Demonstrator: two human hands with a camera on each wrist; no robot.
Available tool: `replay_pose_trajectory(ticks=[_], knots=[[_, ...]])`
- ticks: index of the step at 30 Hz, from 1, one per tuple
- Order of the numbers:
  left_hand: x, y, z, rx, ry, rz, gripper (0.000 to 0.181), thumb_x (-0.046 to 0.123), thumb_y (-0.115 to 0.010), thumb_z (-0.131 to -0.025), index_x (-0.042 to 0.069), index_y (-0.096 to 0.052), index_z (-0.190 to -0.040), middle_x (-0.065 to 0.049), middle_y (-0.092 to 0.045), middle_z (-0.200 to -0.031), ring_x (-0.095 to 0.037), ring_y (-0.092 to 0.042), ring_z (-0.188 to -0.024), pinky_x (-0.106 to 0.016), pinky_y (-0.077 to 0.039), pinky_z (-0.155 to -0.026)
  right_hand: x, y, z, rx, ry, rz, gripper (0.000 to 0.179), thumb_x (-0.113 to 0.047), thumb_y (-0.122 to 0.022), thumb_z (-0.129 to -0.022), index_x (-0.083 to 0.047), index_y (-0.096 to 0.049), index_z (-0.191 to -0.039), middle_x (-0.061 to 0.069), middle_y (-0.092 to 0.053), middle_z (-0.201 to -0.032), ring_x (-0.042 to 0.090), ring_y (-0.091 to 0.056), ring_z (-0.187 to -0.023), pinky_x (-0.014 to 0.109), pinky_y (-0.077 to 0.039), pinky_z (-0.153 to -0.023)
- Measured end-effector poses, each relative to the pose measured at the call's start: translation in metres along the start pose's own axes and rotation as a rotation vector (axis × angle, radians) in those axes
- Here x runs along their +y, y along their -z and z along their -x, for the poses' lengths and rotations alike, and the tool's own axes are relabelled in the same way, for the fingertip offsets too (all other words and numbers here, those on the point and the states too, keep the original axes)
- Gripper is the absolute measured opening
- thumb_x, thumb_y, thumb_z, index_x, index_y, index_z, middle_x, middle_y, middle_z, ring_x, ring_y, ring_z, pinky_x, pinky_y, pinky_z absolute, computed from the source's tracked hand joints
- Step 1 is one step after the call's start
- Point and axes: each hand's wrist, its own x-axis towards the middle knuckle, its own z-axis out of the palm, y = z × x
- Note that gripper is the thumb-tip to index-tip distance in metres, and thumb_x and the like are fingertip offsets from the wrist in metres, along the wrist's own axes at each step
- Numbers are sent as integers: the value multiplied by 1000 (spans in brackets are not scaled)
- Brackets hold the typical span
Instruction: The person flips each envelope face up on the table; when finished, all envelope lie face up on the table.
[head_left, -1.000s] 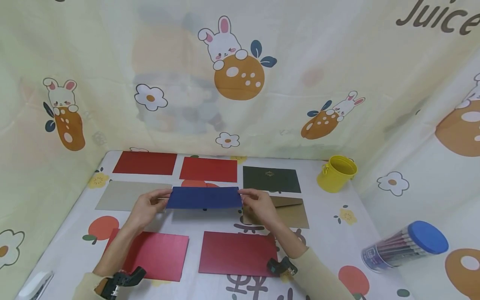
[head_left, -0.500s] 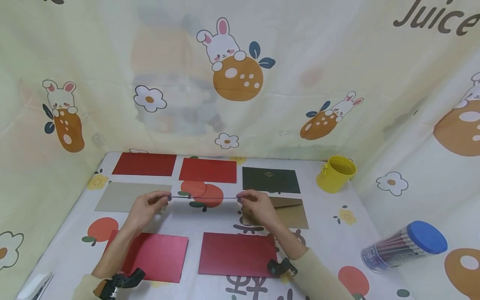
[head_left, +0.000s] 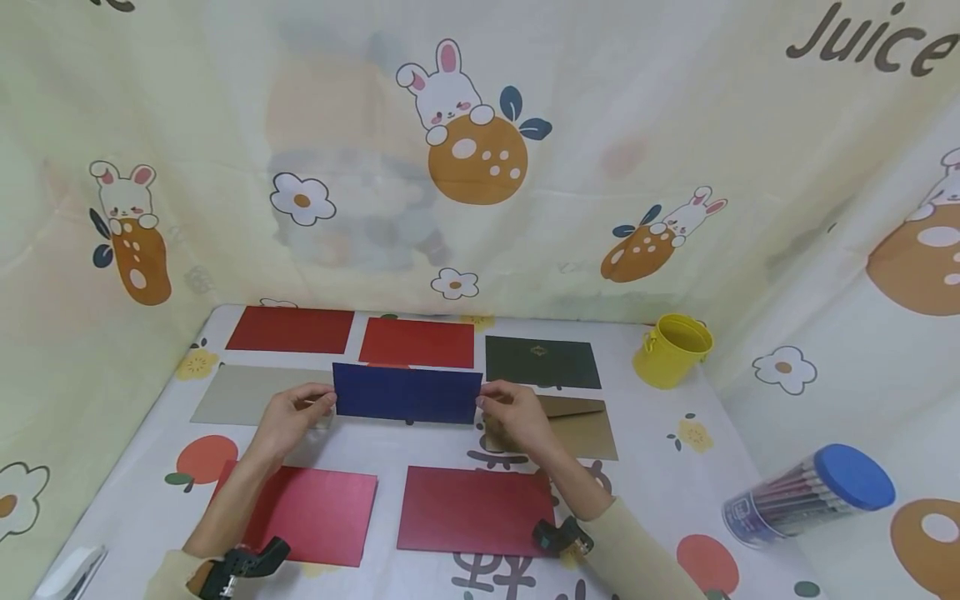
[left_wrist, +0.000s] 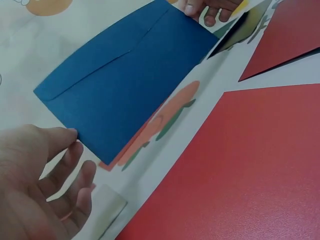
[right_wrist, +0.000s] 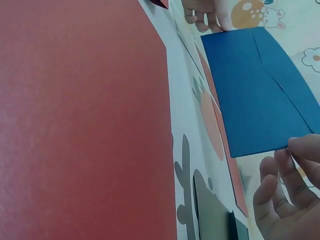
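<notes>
Fingers (right_wrist: pixel 295 180) of left hand (head_left: pixel 288 419) and right hand (head_left: pixel 521 414) pinch opposite short edges of the blue envelope (head_left: pixel 408 393), suspended between them above the counter (head_left: pixel 388 517). Expect light, flexible, easily creased paper; grip short edges gently. Beyond the fingers: red envelope (head_left: pixel 417 342).

Left hand (head_left: pixel 295 417) and right hand (head_left: pixel 520 414) held out in front, each in a light pinch.
From the near left, the left forearm (head_left: pixel 238 498) slants far and rightward out of a pale left sleeve (head_left: pixel 171 575); opposite it, the right forearm (head_left: pixel 576 477) slants far and leftward from the matching right sleeve (head_left: pixel 637 537). The hands face each other, roughly level and well apart. The left thumb (left_wrist: pixel 62 137) stretches forward above the index finger, the remaining fingers loosely bent; the right thumb (right_wrist: pixel 304 146) presses in likewise, the other right fingers (right_wrist: pixel 265 197) gently curled.
</notes>
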Motion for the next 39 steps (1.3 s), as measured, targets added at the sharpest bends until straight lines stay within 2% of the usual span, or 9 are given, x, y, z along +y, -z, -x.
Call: replay_pose_trajectory(ticks=[5, 9, 14, 20, 25, 29, 35, 39], knots=[[0, 0, 0, 3, 0, -6, 33, 27, -66, -99, 6, -70, -124, -15, -70, -109, -27, -64, -96, -34, -53, -73, 0, -4, -2, 14, -6, -22, 21, -13, -72, -92, -8, -69, -113, 11, -72, -98, 37, -68, -90, 35, -53, -70], [-1, -2, 0, 6, -7, -20, 32, 23, -67, -98, 4, -69, -124, -16, -69, -112, -25, -65, -91, -32, -55, -71, 2, -6, -5, 19, -4, -63, 21, -9, -73, -90, -3, -64, -108, 16, -72, -96, 39, -67, -88, 33, -54, -70], [-2, -3, 0, 6, -10, -18, 31, 18, -68, -98, 4, -67, -126, -17, -68, -108, -23, -66, -85, -32, -55, -68, 2, -7, -5, -1, -9, -36, 15, -12, -73, -92, -5, -67, -105, 15, -70, -96, 30, -66, -85, 29, -49, -64], [-3, -4, -2, 6, -26, -49, 31, 11, -66, -98, 5, -66, -127, -15, -69, -105, -25, -67, -86, -32, -53, -65, 3, -7, -4, -14, 13, 75, 14, -11, -70, -93, -11, -70, -107, 6, -70, -96, 20, -64, -84, 26, -49, -63], [-2, -6, -2, 5, -37, -125, 35, 10, -67, -96, 5, -64, -130, -16, -69, -108, -27, -68, -90, -31, -54, -67, 5, -8, -4, -26, 43, 197, 19, -7, -68, -92, -14, -71, -109, 1, -70, -98, 17, -65, -84, 27, -51, -64], [0, -8, -2, 2, -45, -176, 39, 6, -69, -94, 3, -62, -132, -18, -69, -112, -31, -70, -95, -30, -56, -70, 5, -8, -5, -40, 55, 255, 22, -5, -68, -92, -14, -71, -112, 2, -71, -101, 16, -65, -83, 28, -52, -63], [-2, -10, -2, -21, -24, -220, 45, 1, -71, -91, 1, -60, -134, -19, -68, -114, -32, -70, -98, -36, -59, -76, 10, -8, -6, -88, 67, 373, 28, -10, -69, -93, -13, -71, -120, 3, -72, -109, 14, -60, -75, 28, -48, -57], [-6, -11, -3, -41, -40, -250, 48, 0, -72, -90, 0, -59, -135, -18, -68, -113, -32, -69, -98, -39, -60, -79, 14, -9, -7, -115, 75, 410, 34, -10, -71, -92, -10, -68, -126, 6, -72, -113, 14, -60, -72, 28, -48, -56]])
